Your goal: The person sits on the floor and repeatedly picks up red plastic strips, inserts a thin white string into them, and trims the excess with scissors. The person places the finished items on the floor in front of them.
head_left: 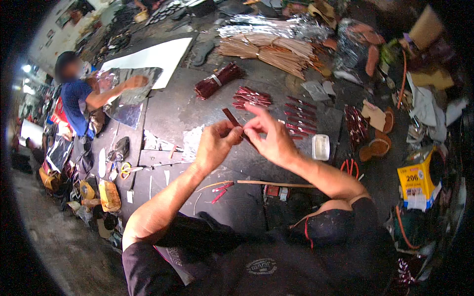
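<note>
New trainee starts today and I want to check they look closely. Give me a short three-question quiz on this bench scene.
1. True or false: both hands hold the same dark red strip.
2. Multiple choice: the small white rectangular tray lies (A) left of the left hand, (B) right of the right hand, (C) between the hands.
3. Fill in: the tied bundle of dark red sticks lies ___ from the person than the hands.

Key
1. True: the fingers of both hands pinch it above the dark worktop.
2. B.
3. Farther, next to the loose rows of red pieces.
</note>
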Motion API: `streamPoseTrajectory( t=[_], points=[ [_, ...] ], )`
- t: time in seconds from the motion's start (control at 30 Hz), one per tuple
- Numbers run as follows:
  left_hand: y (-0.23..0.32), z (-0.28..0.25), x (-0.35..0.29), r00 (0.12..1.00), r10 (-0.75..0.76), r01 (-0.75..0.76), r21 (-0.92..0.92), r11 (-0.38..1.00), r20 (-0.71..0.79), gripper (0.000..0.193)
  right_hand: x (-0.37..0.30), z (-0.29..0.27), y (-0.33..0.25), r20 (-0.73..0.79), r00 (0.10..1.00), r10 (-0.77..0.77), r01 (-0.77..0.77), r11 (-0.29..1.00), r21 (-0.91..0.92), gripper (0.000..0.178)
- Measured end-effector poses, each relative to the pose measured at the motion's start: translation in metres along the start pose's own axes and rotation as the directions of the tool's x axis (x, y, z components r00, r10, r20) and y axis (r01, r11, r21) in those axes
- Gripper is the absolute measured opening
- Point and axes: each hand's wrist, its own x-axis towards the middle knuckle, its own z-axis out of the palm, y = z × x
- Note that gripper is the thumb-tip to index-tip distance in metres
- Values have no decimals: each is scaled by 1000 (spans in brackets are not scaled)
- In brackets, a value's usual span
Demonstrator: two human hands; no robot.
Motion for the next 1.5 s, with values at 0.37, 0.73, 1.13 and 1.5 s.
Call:
streamPoseTrajectory(
  t=[0.37,0.73,1.13,1.5],
  points=[
    [19,-26,-7,997,-51,51,0,999,55,21,-132,-154,98,-307,939,155,-329,663,-672,32],
    [12,-5,-1,960,-205,224,-87,971,189,27,-178,-150,138,-222,968,120,-253,414,-874,68],
    [18,5,-4,925,-264,308,-133,942,274,37,-172,-147,150,-200,970,136,-241,452,-859,58],
    [12,14,-15,828,-222,335,-138,932,515,50,-70,-76,-10,203,937,-283,331,904,-269,38]
  ],
)
